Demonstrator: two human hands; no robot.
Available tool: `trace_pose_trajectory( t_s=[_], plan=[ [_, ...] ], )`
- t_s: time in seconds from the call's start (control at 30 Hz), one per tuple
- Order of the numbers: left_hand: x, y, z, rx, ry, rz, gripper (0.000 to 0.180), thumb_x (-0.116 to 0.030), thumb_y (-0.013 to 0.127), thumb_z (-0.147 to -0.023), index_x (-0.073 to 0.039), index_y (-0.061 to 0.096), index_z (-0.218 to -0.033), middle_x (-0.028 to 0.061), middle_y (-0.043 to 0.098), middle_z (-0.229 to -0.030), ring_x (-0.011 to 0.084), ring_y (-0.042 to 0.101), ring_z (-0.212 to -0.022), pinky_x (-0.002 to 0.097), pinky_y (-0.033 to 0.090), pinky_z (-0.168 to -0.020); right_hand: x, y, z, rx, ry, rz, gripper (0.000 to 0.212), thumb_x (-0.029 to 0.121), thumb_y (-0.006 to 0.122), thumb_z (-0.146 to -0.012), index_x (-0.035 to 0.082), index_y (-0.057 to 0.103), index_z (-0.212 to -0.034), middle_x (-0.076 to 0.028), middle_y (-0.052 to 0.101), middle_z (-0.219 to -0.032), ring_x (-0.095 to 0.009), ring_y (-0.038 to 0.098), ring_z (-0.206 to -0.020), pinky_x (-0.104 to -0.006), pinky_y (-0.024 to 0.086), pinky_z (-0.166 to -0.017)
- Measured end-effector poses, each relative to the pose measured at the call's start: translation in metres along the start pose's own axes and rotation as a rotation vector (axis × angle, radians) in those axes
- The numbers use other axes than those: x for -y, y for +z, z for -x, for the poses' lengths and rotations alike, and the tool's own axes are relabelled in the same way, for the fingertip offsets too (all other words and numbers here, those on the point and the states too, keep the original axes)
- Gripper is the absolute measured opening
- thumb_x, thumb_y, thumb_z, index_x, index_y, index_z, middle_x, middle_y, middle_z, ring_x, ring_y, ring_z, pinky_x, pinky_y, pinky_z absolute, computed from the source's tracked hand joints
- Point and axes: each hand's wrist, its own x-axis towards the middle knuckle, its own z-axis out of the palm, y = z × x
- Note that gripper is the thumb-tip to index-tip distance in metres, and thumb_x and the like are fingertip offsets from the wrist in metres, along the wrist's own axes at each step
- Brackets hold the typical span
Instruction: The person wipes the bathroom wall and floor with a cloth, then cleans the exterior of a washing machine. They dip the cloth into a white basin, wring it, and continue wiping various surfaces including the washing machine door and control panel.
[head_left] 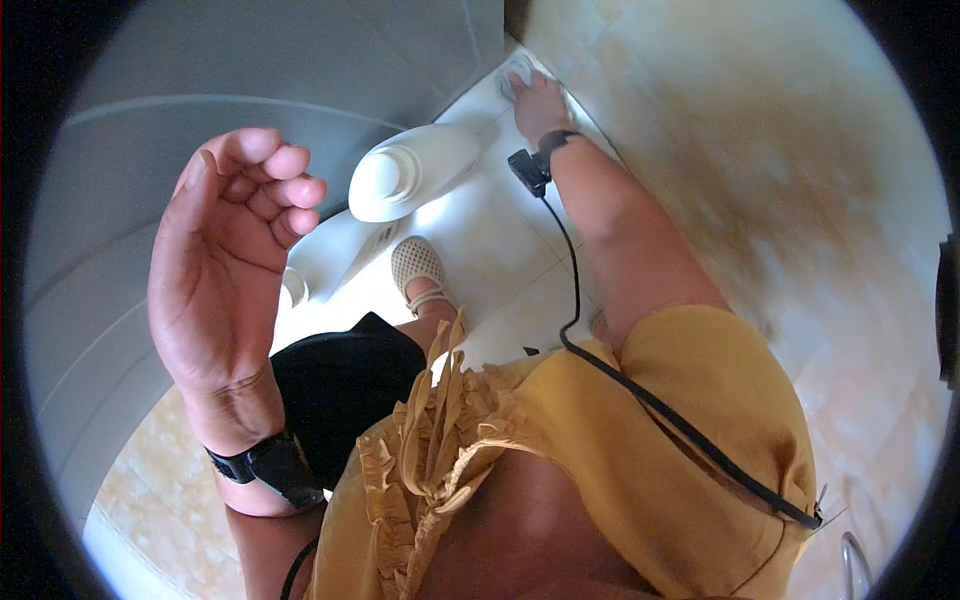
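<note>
My left hand (235, 260) is raised near the grey panelled surface, palm showing and fingers loosely curled. It holds nothing and is open. Down in the floor corner, my right hand (543, 108) is lowered with its fingers on a small pale grey, whitish thing (517, 72). Whether that is a cloth or something else I cannot make out. Between my hands stands a white plastic bottle (430, 170) with a round white cap. A second white bottle (330, 250) is partly hidden behind my left hand.
A grey panelled surface (330, 60) rises on the left, and a beige marbled tile wall (740, 180) on the right. White floor tiles (500, 240) lie between them. My beige perforated shoe (418, 265) is beside the bottles. A black cable (640, 390) runs from my right wrist.
</note>
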Motion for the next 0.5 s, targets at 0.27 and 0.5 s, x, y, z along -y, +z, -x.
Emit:
trace_pose_trajectory(
  t_s=[0.27, 0.5],
  plan=[
    [0.005, 0.001, -0.001, -0.003, -0.010, 0.006, 0.042, -0.031, 0.041, -0.108, 0.004, 0.059, -0.121, 0.0170, 0.067, -0.111, 0.0248, 0.066, -0.098, 0.0353, 0.051, -0.087, -0.020, 0.029, 0.093, -0.086, -0.638, 0.291, 0.042, 0.012, 0.050, -0.095, 0.024, 0.061, -0.135, -0.010, 0.060, -0.137, -0.033, 0.056, -0.125, -0.0450, 0.047, -0.103],
    [0.006, 0.002, -0.004, -0.029, -0.012, -0.005, 0.041, -0.031, 0.042, -0.108, 0.004, 0.059, -0.121, 0.0171, 0.067, -0.111, 0.0248, 0.066, -0.097, 0.0359, 0.051, -0.088, 0.012, 0.005, -0.032, -0.045, -0.150, 0.380, 0.037, 0.023, 0.047, -0.102, 0.017, 0.059, -0.137, -0.011, 0.058, -0.132, -0.029, 0.052, -0.129, -0.0474, 0.049, -0.099]
  ],
)
